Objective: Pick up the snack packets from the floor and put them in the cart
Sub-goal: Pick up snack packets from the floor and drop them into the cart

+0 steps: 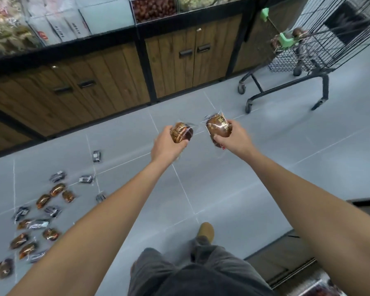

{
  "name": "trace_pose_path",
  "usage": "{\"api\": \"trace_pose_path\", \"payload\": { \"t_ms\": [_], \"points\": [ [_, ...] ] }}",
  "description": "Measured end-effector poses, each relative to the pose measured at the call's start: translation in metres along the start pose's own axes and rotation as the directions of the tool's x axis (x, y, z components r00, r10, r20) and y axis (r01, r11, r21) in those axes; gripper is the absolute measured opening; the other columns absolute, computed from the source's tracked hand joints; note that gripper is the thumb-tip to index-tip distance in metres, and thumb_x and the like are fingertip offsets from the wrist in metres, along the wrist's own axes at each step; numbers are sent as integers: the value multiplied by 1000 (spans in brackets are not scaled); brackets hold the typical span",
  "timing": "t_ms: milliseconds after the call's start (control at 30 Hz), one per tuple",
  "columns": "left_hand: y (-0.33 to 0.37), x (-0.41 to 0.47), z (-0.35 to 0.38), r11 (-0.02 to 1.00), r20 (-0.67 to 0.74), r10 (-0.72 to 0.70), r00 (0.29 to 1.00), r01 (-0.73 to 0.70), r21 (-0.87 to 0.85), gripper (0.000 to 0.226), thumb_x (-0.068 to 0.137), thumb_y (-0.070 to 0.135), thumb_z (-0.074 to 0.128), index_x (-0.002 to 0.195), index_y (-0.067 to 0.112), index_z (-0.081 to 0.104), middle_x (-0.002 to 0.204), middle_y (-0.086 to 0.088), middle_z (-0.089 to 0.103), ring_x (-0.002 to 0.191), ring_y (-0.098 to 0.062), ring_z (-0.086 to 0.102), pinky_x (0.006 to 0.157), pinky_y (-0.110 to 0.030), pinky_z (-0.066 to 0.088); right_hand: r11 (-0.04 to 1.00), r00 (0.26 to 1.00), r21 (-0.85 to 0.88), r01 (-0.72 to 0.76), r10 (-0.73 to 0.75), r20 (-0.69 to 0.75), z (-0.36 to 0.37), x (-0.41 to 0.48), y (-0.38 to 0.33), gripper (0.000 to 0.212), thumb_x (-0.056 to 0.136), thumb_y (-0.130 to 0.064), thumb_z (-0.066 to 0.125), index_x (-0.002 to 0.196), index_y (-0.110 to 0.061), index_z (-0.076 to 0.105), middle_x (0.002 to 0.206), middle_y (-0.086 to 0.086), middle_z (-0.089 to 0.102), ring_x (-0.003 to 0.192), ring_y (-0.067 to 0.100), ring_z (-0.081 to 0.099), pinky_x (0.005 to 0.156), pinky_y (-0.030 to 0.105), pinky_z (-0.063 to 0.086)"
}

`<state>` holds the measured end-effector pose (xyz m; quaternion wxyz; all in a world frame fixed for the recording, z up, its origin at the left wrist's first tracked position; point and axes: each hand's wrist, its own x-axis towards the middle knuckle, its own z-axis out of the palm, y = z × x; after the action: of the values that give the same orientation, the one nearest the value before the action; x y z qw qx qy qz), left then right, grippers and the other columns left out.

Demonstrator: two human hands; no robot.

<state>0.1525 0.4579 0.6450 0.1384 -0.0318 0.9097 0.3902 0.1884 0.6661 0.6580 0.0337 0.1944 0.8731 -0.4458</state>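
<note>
Snack packet (pixel 183 132), brown and glossy, gripped in the curled left hand (pixel 167 144); second packet (pixel 219 126) of the same kind held between thumb and fingers of the right hand (pixel 233 137). Both hands at arm's length, near each other but apart, above the grey tiled floor (pixel 265 157). Lower left, loose packets (pixel 36 223) scattered over the tiles, brown ones mixed with dark silvery ones. Ahead to the right, well apart from the hands, a wire cart (pixel 303 52) beside wooden cabinets (pixel 115 75), with carted packets (pixel 298 32) inside. Below, one tan shoe (pixel 205 231) forward on the floor.
</note>
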Motion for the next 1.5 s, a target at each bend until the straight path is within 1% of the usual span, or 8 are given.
{"api": "trace_pose_path", "payload": {
  "t_ms": [67, 233, 400, 767, 933, 1133, 1367, 1500],
  "points": [
    [26, 8, 22, 1000, 17, 3, 1000, -3, 21, 65, 74, 43, 72, 129, 23, 44, 126, -1, 59, 115, -25, 55, 92, -37, 47, 999, 1000, 23, -22, 22, -20, -27, 14, 15, 54, 78, -22, 73, 127, -14, 50, 101, -3, 58, 88, 14, 57, 69, 21, 43],
    [81, 37, 68, 996, 77, 50, 996, -56, 73, 66, 75, 44, 71, 131, 24, 43, 126, -1, 59, 115, -25, 55, 92, -38, 47, 998, 996, 43, -54, 57, -76, -79, 47, 48, 58, 76, -26, 74, 127, -14, 49, 101, -4, 59, 95, 19, 61, 86, 34, 51],
    [138, 94, 108, 990, 136, 81, 987, -96, 105, 69, 75, 46, 70, 133, 24, 40, 130, -2, 56, 118, -27, 52, 95, -39, 45, 995, 990, 43, -92, 96, -101, -127, 93, 72, 53, 80, -25, 72, 126, -13, 48, 102, -2, 59, 82, 17, 59, 65, 22, 45],
    [299, 290, 210, 968, 256, 189, 948, -225, 116, 59, 75, 43, 71, 126, 26, 46, 122, 1, 60, 111, -24, 56, 91, -39, 48, 981, 961, 48, -190, 196, -198, -241, 294, 107, 52, 77, -25, 73, 122, -13, 50, 99, 1, 63, 86, 21, 62, 80, 40, 54],
    [374, 359, 251, 955, 316, 237, 919, -281, 99, 59, 76, 44, 72, 126, 28, 45, 119, 3, 61, 105, -21, 59, 88, -39, 51, 973, 939, 61, -221, 229, -256, -297, 373, 119, 51, 77, -30, 72, 119, -12, 51, 100, 3, 63, 85, 21, 62, 65, 28, 49],
    [457, 416, 310, 930, 366, 283, 886, -348, 123, 55, 78, 46, 69, 123, 26, 44, 114, 2, 61, 99, -21, 60, 82, -39, 52, 956, 906, 97, -277, 293, -306, -367, 441, 156, 53, 74, -38, 71, 118, -16, 52, 101, 3, 65, 84, 20, 63, 75, 36, 54],
    [564, 487, 400, 951, 354, 240, 904, -292, 102, 58, 78, 46, 67, 125, 24, 42, 118, 0, 58, 106, -25, 56, 89, -42, 49, 949, 894, 155, -274, 311, -321, -475, 540, 224, 39, 77, -31, 70, 109, -21, 49, 101, 3, 63, 89, 22, 62, 77, 37, 55],
    [628, 517, 447, 964, 330, 195, 924, -242, 108, 61, 78, 48, 67, 128, 25, 42, 114, 3, 58, 97, -20, 57, 78, -31, 46, 943, 910, 184, -277, 319, -264, -536, 600, 255, 51, 77, -32, 69, 121, -15, 50, 105, 4, 63, 90, 19, 61, 71, 29, 51]
  ]
}}
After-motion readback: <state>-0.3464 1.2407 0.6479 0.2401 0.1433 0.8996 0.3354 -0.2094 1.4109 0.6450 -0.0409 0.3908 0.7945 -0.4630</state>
